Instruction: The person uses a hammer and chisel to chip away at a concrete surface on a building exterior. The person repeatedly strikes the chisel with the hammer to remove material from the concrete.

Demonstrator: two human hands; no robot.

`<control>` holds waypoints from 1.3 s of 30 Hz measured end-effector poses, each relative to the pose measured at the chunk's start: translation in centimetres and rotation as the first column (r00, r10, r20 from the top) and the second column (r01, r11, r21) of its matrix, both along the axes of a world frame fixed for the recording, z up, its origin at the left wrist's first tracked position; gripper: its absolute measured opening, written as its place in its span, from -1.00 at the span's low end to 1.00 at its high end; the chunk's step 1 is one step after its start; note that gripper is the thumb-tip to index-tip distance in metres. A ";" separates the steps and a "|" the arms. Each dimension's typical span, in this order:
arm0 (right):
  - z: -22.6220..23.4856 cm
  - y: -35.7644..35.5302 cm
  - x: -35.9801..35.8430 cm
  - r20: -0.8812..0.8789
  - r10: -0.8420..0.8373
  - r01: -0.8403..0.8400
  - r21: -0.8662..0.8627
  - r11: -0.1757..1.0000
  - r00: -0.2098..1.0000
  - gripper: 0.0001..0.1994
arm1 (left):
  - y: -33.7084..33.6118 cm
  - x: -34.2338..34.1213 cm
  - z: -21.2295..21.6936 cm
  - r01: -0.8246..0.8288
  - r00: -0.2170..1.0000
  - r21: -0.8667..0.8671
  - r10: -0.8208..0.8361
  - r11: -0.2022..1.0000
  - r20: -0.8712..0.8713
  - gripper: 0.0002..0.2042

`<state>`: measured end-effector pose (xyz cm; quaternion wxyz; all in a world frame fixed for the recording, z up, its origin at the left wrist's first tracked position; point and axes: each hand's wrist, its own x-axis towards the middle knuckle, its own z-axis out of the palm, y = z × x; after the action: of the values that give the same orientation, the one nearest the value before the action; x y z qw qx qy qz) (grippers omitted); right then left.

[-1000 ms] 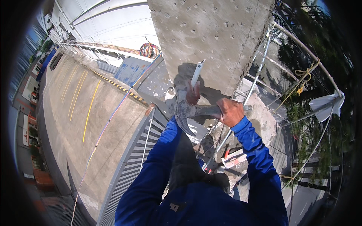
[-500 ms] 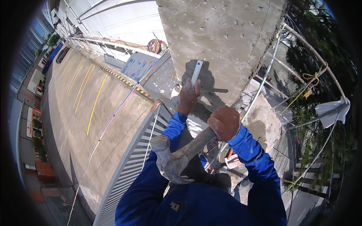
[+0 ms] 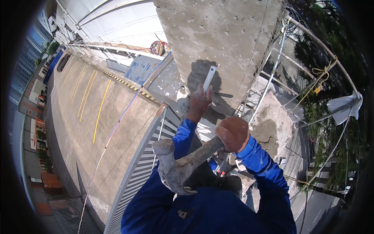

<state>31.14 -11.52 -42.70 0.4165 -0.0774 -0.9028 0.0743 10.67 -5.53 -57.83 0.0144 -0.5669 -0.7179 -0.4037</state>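
My right hand [image 3: 233, 134] is wrapped round the handle of a worn, cement-crusted claw hammer [image 3: 174, 168]. The hammer's head hangs toward my chest, its claw pointing down, and the handle's end sticks out past my fist. My left hand [image 3: 200, 102] is closed on a flat, silver metal strip [image 3: 209, 79] with a small hole near its upper end; the rest of it is hidden in my fingers. Beyond the strip stands a grey cement wall [image 3: 224, 43] dotted with small chipped pits. Shadows of my head and the tool fall on it.
A slatted metal railing [image 3: 140, 171] runs along my left, above a paved yard [image 3: 74, 128] with yellow lines. On the right rise scaffold poles [image 3: 272, 78] tied with yellow rope [image 3: 323, 74]. Coiled cables [image 3: 159, 48] hang by the white wall, and a blue panel [image 3: 143, 69] lies below.
The metal strip leans a little more to the right in my left hand. The hammer's handle end now shows beyond my right fist. The whole view has shifted slightly.
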 end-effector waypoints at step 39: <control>-12.7 3.4 8.2 0.512 -0.571 0.766 -0.401 0.502 0.642 -0.38 | -1.0 5.4 1.4 0.063 0.993 -0.050 -0.067 0.997 -0.094 -0.74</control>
<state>39.34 -8.09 -55.35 0.2170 -0.5604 -0.7819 0.1658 16.12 -6.51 -56.46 0.0222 -0.6088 -0.7070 -0.3593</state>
